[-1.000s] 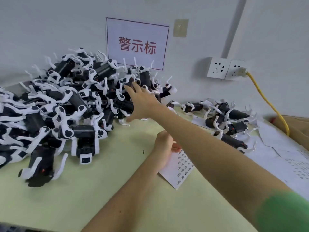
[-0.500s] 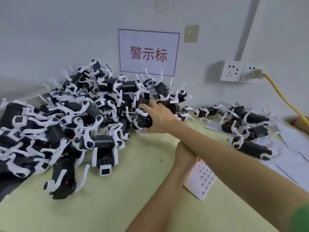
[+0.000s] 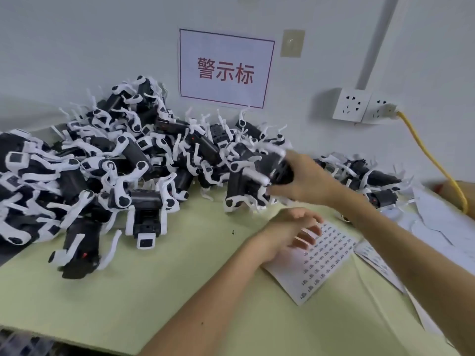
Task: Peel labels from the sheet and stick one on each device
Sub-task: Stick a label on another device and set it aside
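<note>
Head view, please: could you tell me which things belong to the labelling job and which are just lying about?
Job: label sheet under the left hand; held device in the right hand; big device pile; smaller device group on the right.

Lying about: wall sign; wall sockets; yellow cable; loose papers at the far right.

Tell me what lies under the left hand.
A white label sheet with rows of small printed labels lies under the left hand. The hand covers its far corner, so any pinched label cannot be seen.
</note>
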